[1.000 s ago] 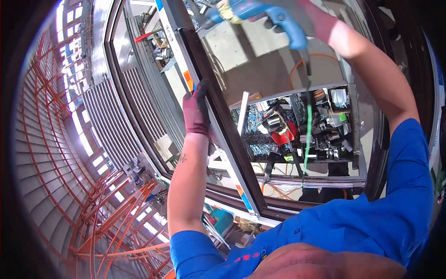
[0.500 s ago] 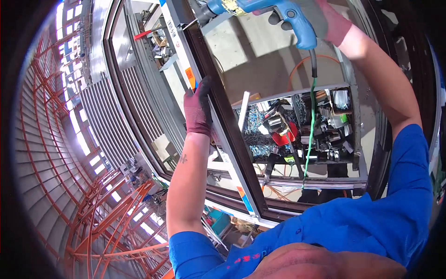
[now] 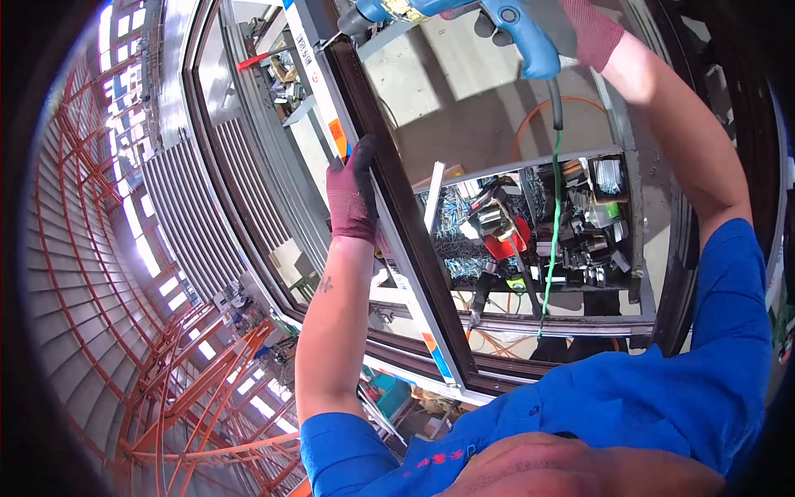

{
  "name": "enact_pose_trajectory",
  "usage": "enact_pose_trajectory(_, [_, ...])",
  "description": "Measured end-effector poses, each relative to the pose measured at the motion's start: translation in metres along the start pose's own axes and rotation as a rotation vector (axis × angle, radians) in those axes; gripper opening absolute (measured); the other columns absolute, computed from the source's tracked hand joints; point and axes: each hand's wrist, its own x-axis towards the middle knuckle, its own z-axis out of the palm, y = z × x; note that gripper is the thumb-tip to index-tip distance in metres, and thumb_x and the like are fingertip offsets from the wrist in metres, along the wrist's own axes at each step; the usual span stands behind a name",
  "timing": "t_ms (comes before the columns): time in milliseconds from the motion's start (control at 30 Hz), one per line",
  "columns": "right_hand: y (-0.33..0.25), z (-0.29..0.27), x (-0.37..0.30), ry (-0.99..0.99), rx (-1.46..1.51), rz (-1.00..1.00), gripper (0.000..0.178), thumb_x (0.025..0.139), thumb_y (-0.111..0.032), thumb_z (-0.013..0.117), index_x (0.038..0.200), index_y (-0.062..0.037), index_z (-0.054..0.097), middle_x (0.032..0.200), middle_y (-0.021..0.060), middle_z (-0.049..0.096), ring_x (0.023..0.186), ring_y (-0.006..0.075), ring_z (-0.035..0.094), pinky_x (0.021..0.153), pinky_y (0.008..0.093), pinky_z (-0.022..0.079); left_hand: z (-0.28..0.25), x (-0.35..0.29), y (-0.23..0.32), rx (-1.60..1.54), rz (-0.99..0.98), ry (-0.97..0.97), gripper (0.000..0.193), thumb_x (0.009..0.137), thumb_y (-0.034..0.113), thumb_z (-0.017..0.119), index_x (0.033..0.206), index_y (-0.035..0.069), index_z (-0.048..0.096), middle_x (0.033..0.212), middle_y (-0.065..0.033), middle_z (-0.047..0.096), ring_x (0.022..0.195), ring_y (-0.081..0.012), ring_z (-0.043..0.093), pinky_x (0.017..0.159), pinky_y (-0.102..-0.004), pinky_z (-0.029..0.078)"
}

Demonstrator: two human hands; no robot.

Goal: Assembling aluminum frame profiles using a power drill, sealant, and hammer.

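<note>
Two gloved hands share the work: our left hand (image 3: 352, 199) wraps its fingers over the edge of the dark window frame (image 3: 406, 215), apparently to steady it, while our right hand (image 3: 571, 25) is clenched round the grip of the blue power drill (image 3: 464, 16) near the picture's top edge, its nose pointed at the frame's upper end. A green cord (image 3: 553, 215) hangs from the drill's handle. Behind the frame, a tray of screws and fittings (image 3: 538, 224) lies near.
</note>
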Motion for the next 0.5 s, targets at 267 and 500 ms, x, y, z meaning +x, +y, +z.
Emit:
enact_pose_trajectory(267, [-0.030, 0.011, 0.003, 0.031, -0.107, -0.194, 0.053, 0.102, -0.046, 0.075, 0.137, -0.0057, 0.069, 0.106, 0.0077, 0.078, 0.074, 0.0124, 0.070, 0.064, 0.0288, 0.059, 0.000, -0.004, 0.003, -0.080, -0.112, -0.007, 0.047, 0.099, 0.037, 0.074, 0.115, -0.007, 0.076, 0.096, -0.0132, 0.077, 0.088, -0.0215, 0.070, 0.086, -0.0373, 0.054])
enact_pose_trajectory(500, [-0.015, -0.004, 0.022, -0.011, -0.079, -0.130, 0.048, 0.104, -0.035, 0.075, 0.141, -0.0067, 0.063, 0.107, 0.0085, 0.078, 0.071, 0.0140, 0.069, 0.058, 0.0299, 0.057, -0.002, 0.004, -0.011, -0.084, -0.024, -0.035, 0.045, 0.099, 0.035, 0.075, 0.114, -0.007, 0.075, 0.097, -0.0119, 0.077, 0.087, -0.0201, 0.070, 0.086, -0.0364, 0.055])
